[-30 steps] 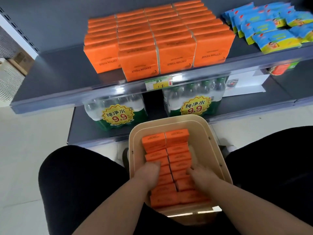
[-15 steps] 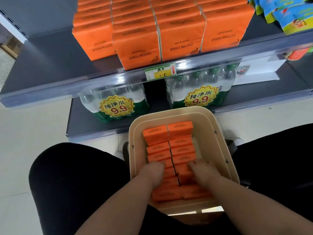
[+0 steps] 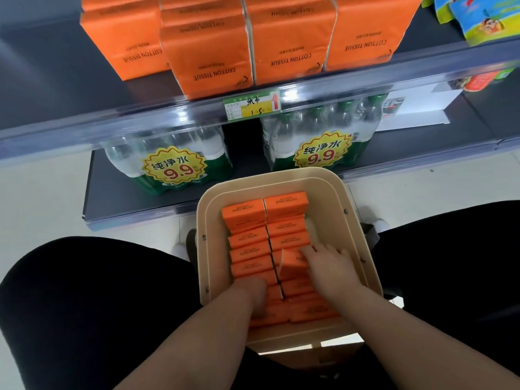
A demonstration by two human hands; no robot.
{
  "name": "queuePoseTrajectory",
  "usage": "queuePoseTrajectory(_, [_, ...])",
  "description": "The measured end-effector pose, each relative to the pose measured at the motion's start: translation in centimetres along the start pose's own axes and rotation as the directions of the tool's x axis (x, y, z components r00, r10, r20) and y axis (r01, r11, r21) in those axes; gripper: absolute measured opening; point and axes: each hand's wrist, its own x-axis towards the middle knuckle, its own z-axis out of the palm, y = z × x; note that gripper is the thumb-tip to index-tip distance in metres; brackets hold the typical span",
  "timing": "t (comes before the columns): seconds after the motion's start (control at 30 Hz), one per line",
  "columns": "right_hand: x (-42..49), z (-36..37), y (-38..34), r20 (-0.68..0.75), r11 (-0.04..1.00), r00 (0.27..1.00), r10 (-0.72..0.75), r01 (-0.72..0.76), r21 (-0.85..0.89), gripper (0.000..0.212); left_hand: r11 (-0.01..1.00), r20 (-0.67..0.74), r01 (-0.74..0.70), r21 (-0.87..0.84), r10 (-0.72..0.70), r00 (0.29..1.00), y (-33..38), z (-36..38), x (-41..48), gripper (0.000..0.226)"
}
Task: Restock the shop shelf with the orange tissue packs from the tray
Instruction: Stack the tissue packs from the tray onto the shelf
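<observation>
- A black-trousered left knee (image 3: 84,305) fills the lower left, above pale floor.
- On the dark lower shelf (image 3: 118,198) stands a shrink-wrapped pack of clear water bottles (image 3: 168,164) with a yellow "9.9" sticker.
- The left grip (image 3: 254,298), a bare hand, sits knuckles-up on the near left row in the tray. Its fingers dip down among the packs and are hidden, so I cannot tell whether it holds one.
- The beige plastic tray (image 3: 205,249) rests between the knees, just in front of the lower shelf; small orange tissue packs (image 3: 247,237) stand inside it in two rows.
- Above, large orange "COTTON TISSUE" bundles (image 3: 208,60) stand along the upper shelf, over a green-and-yellow price label (image 3: 251,106).
- The right grip (image 3: 329,266) is curled round one tilted orange pack (image 3: 291,263) — raised askew out of the right row.
- A second water-bottle pack (image 3: 320,142) sits right of the first.
- Blue-and-yellow packets (image 3: 484,21) lie at the upper shelf's far right.
</observation>
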Motion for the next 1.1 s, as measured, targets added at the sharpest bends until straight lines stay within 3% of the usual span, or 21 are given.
queuePoseTrajectory(0.17, [0.4,0.4,0.4,0.043,0.999,0.998,0.040,-0.040,0.005,0.036,1.000,0.027,-0.004,0.024,0.003,1.000,0.2,0.0,0.6,0.048])
queuePoseTrajectory(0.27, [0.7,0.5,0.4,0.069,0.998,0.996,0.057,-0.059,0.027,0.037,0.986,0.017,-0.147,0.074,0.146,0.989,-0.1,-0.5,0.3,0.040])
queuePoseTrajectory(0.33, [1.0,0.7,0.4,0.085,0.997,0.994,0.066,-0.070,0.036,0.038,0.985,-0.030,-0.159,0.067,0.161,0.987,-0.4,-0.8,0.4,0.035])
queuePoseTrajectory(0.43, [1.3,0.8,0.4,0.116,0.995,0.990,0.081,-0.088,0.054,0.041,0.996,-0.029,-0.081,-0.021,0.081,0.996,-0.8,-0.6,0.9,0.050])
queuePoseTrajectory(0.5, [1.3,0.9,0.4,0.123,0.994,0.989,0.082,-0.090,0.058,0.041,0.995,0.041,-0.086,0.055,0.084,0.996,-0.5,-0.3,0.7,0.062])
queuePoseTrajectory(0.57, [1.3,0.9,0.5,0.118,0.995,0.990,0.080,-0.087,0.057,0.042,0.994,0.063,-0.071,0.078,0.066,0.996,0.2,-0.3,0.5,0.051])
queuePoseTrajectory(0.73, [1.5,0.8,0.3,0.107,0.996,0.992,0.073,-0.078,0.043,0.040,0.988,-0.031,-0.157,0.011,0.157,0.987,0.9,-2.1,-0.5,0.037])
queuePoseTrajectory(0.9, [1.7,-0.3,-0.7,0.057,0.997,0.996,0.072,-0.073,0.023,0.039,0.982,-0.210,0.026,-0.189,-0.066,0.975,-2.1,-2.8,-0.5,0.033])
queuePoseTrajectory(1.1, [1.6,-3.4,-1.2,-0.128,0.997,0.989,0.074,-0.074,0.000,0.039,0.887,-0.542,0.014,-0.461,-0.294,0.787,-3.2,-5.8,-3.8,0.029])
